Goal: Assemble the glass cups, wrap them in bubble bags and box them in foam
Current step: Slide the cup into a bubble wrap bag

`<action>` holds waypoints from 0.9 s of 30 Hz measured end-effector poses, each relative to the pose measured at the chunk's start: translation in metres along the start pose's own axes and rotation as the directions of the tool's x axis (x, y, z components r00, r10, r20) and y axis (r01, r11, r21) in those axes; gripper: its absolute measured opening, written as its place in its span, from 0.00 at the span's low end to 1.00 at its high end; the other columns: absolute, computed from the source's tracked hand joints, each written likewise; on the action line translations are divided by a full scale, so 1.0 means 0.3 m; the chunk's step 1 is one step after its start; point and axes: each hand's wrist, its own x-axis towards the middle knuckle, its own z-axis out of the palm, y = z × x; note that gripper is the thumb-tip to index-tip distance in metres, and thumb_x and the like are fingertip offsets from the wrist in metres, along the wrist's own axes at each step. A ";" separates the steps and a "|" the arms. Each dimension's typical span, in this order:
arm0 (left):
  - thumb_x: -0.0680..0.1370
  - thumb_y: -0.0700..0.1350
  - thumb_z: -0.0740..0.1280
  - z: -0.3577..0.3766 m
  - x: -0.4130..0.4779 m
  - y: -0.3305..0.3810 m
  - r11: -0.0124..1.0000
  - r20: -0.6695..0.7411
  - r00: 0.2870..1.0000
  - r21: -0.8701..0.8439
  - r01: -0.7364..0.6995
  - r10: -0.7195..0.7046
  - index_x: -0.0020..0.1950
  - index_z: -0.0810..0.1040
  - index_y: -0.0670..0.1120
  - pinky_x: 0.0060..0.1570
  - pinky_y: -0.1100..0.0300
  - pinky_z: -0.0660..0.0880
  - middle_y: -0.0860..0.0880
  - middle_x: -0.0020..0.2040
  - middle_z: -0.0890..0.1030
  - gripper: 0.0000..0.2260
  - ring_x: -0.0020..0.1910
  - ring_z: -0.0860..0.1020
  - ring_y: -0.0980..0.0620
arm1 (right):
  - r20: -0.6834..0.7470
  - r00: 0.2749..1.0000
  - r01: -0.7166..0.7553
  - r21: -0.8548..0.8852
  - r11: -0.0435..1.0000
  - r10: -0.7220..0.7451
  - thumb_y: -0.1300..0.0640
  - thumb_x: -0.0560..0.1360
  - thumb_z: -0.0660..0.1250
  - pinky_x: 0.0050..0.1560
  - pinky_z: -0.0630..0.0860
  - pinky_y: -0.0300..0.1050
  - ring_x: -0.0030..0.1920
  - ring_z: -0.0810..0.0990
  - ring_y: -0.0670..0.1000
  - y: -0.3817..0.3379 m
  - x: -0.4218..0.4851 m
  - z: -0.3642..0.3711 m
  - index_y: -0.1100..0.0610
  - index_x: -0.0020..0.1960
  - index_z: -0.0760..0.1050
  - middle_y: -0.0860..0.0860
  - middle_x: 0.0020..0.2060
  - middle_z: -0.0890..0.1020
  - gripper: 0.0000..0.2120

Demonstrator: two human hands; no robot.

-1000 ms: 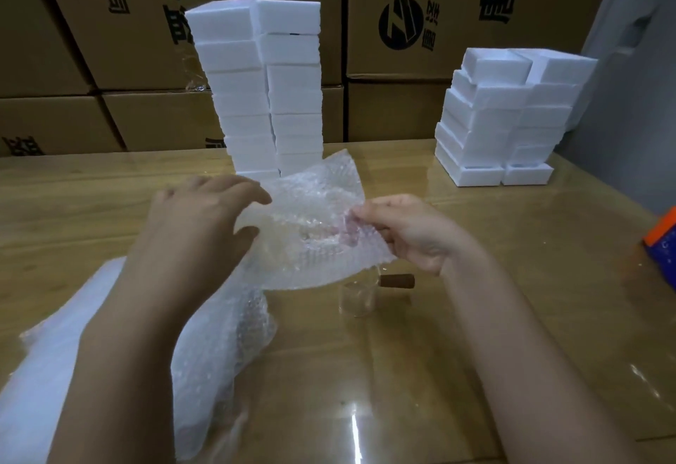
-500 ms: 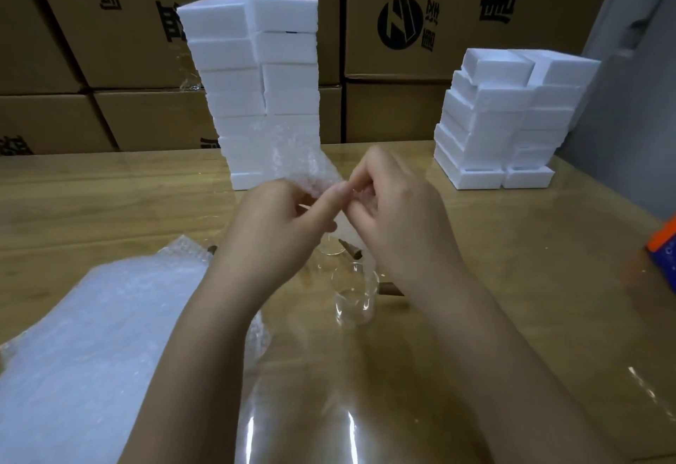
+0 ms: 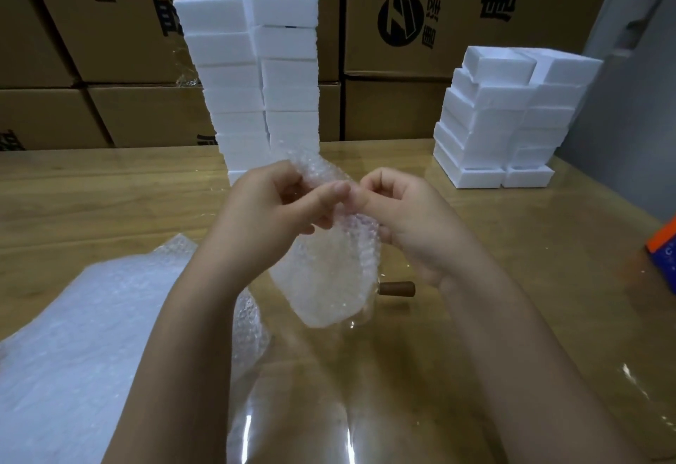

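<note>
Bubble bag (image 3: 329, 273) hanging between both hands, left hand (image 3: 270, 214) and right hand (image 3: 402, 214) pinching its top

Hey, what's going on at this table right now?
A person holds one bubble bag up over the wooden table. The left hand and right hand both pinch its top edge, apparently to work the mouth open. A glass cup with a brown handle stands on the table, mostly hidden behind the bag and not yet wrapped. A pile of bubble bags lies to the left, and a tall foam stack and a shorter foam stack stand at the back.
</note>
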 end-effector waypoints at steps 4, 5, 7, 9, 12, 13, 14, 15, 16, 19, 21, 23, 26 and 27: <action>0.66 0.63 0.70 -0.031 0.003 -0.039 0.999 -0.060 0.997 0.009 0.053 -0.053 0.42 0.80 0.51 0.39 0.59 0.79 0.53 0.40 0.83 0.16 0.41 0.82 0.55 | 0.007 1.000 0.017 0.234 0.972 -0.019 0.58 0.78 0.64 0.41 0.80 0.42 0.40 0.82 0.49 -0.008 0.005 -0.012 0.59 0.46 0.73 0.49 0.37 0.83 0.05; 0.69 0.62 0.69 -0.035 0.010 -0.060 0.995 -0.157 0.985 0.051 0.083 -0.074 0.44 0.79 0.53 0.38 0.61 0.77 0.56 0.41 0.83 0.14 0.42 0.81 0.57 | -0.001 0.999 0.036 0.281 0.959 -0.038 0.59 0.79 0.62 0.45 0.81 0.44 0.42 0.82 0.49 -0.012 0.008 -0.023 0.59 0.47 0.72 0.48 0.37 0.83 0.04; 0.73 0.61 0.67 -0.048 0.025 -0.103 0.974 -0.290 0.938 0.067 0.218 -0.190 0.54 0.77 0.53 0.41 0.60 0.74 0.59 0.51 0.80 0.15 0.47 0.79 0.57 | -0.010 0.997 0.076 0.408 0.910 -0.078 0.60 0.79 0.58 0.55 0.78 0.52 0.48 0.82 0.52 -0.015 0.022 -0.054 0.64 0.52 0.72 0.52 0.44 0.83 0.07; 0.74 0.64 0.65 -0.059 0.034 -0.129 0.921 -0.224 0.894 -0.075 0.382 -0.389 0.63 0.74 0.51 0.47 0.55 0.77 0.55 0.58 0.77 0.23 0.49 0.79 0.54 | 0.000 0.996 0.076 0.535 0.841 -0.090 0.60 0.79 0.55 0.62 0.72 0.58 0.57 0.78 0.58 -0.012 0.034 -0.090 0.69 0.62 0.68 0.59 0.53 0.80 0.17; 0.73 0.62 0.64 -0.053 0.033 -0.134 0.840 0.033 0.876 -0.270 0.471 -0.481 0.50 0.83 0.49 0.37 0.59 0.78 0.51 0.45 0.84 0.19 0.40 0.83 0.51 | 0.198 0.957 0.020 0.681 0.732 -0.211 0.60 0.79 0.50 0.59 0.76 0.47 0.58 0.79 0.54 -0.016 0.043 -0.136 0.66 0.65 0.71 0.56 0.52 0.82 0.19; 0.74 0.57 0.65 -0.047 0.032 -0.129 0.819 0.096 0.890 -0.358 0.448 -0.445 0.42 0.86 0.48 0.32 0.63 0.77 0.51 0.39 0.85 0.15 0.36 0.83 0.53 | 0.239 0.943 0.008 0.679 0.734 -0.231 0.61 0.78 0.52 0.55 0.77 0.42 0.54 0.82 0.51 -0.003 0.046 -0.152 0.61 0.58 0.79 0.54 0.48 0.84 0.18; 0.74 0.51 0.67 -0.041 0.032 -0.120 0.791 0.123 0.906 -0.451 0.414 -0.404 0.36 0.85 0.46 0.28 0.66 0.75 0.50 0.34 0.84 0.13 0.32 0.83 0.55 | 0.171 0.971 0.020 0.637 0.771 -0.167 0.62 0.74 0.57 0.49 0.79 0.40 0.48 0.84 0.49 0.008 0.049 -0.165 0.56 0.48 0.84 0.51 0.42 0.85 0.16; 0.72 0.47 0.68 -0.039 0.033 -0.115 0.754 0.120 0.920 -0.539 0.376 -0.373 0.33 0.85 0.45 0.25 0.68 0.74 0.50 0.31 0.83 0.10 0.28 0.81 0.57 | 0.004 1.000 0.019 0.554 0.832 -0.026 0.64 0.72 0.61 0.43 0.80 0.41 0.42 0.84 0.49 0.018 0.055 -0.180 0.54 0.41 0.83 0.50 0.37 0.85 0.13; 0.70 0.44 0.69 -0.040 0.035 -0.112 0.716 0.102 0.931 -0.612 0.336 -0.350 0.33 0.84 0.45 0.25 0.68 0.74 0.50 0.30 0.82 0.07 0.26 0.80 0.57 | -0.186 0.979 0.009 0.427 0.904 0.079 0.66 0.72 0.62 0.41 0.80 0.43 0.39 0.84 0.49 0.032 0.060 -0.193 0.55 0.41 0.81 0.50 0.35 0.84 0.11; 0.65 0.43 0.71 -0.059 0.038 -0.106 0.732 -0.073 0.960 -0.663 0.155 -0.269 0.40 0.83 0.47 0.32 0.67 0.76 0.52 0.34 0.83 0.05 0.32 0.80 0.58 | -0.442 0.891 -0.102 0.024 0.995 0.102 0.60 0.78 0.62 0.50 0.78 0.44 0.48 0.82 0.48 0.073 0.079 -0.220 0.53 0.55 0.72 0.52 0.50 0.81 0.07; 0.65 0.44 0.72 -0.070 0.028 -0.090 0.853 -0.217 0.965 -0.522 0.010 -0.144 0.44 0.81 0.49 0.35 0.70 0.74 0.56 0.34 0.81 0.08 0.34 0.79 0.60 | -0.487 0.873 -0.092 -0.218 0.972 -0.027 0.55 0.77 0.63 0.50 0.76 0.42 0.49 0.80 0.46 0.062 0.064 -0.209 0.48 0.53 0.72 0.49 0.52 0.80 0.05; 0.66 0.45 0.73 -0.069 0.012 -0.058 0.922 -0.231 0.973 -0.371 -0.112 0.025 0.45 0.81 0.51 0.36 0.71 0.73 0.57 0.33 0.78 0.09 0.34 0.77 0.62 | -0.298 0.950 0.024 -0.233 0.972 -0.095 0.49 0.77 0.64 0.44 0.76 0.40 0.43 0.82 0.43 0.015 0.037 -0.170 0.48 0.51 0.75 0.47 0.46 0.83 0.05; 0.67 0.50 0.77 -0.031 -0.007 -0.024 0.979 -0.096 0.975 -0.038 -0.203 0.198 0.44 0.78 0.54 0.32 0.62 0.71 0.55 0.34 0.76 0.10 0.32 0.74 0.54 | 0.068 0.997 0.039 -0.182 0.982 -0.027 0.34 0.70 0.64 0.40 0.78 0.38 0.42 0.84 0.44 -0.043 -0.009 -0.078 0.49 0.54 0.75 0.44 0.43 0.85 0.22; 0.68 0.53 0.76 -0.010 -0.010 -0.016 0.974 -0.052 0.974 0.057 -0.218 0.221 0.42 0.77 0.55 0.33 0.57 0.72 0.54 0.34 0.76 0.09 0.33 0.74 0.50 | 0.110 0.994 0.046 -0.216 0.975 -0.022 0.33 0.68 0.64 0.41 0.80 0.40 0.43 0.84 0.44 -0.043 -0.017 -0.052 0.48 0.54 0.76 0.43 0.43 0.85 0.23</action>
